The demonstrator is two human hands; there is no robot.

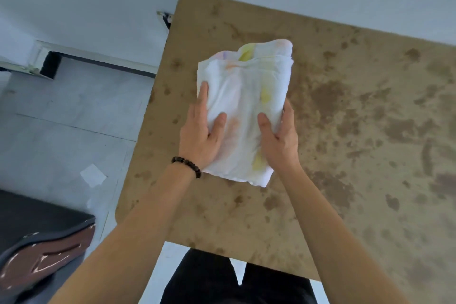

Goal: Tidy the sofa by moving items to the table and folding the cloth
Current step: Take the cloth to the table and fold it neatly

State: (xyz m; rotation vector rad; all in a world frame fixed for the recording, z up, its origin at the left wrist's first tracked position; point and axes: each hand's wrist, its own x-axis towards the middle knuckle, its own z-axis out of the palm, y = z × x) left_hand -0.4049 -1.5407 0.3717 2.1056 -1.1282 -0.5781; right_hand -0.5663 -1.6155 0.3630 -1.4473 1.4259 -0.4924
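A white cloth point(246, 96) with faint yellow, orange and purple patches is folded into a thick rectangular bundle over the brown stained table point(357, 131). My left hand point(201, 133) grips its left edge, thumb on top and fingers stretched along the side. My right hand point(278, 138) grips its right edge, thumb on top and fingers underneath. A dark bead bracelet point(187, 165) circles my left wrist. Whether the bundle rests on the table or hangs just above it, I cannot tell.
The dark sofa point(29, 217) shows at the lower left, with worn brown leather point(47, 254) at its edge. A white scrap point(92, 175) lies on the grey floor point(74, 111). The table's left edge runs close to my left arm.
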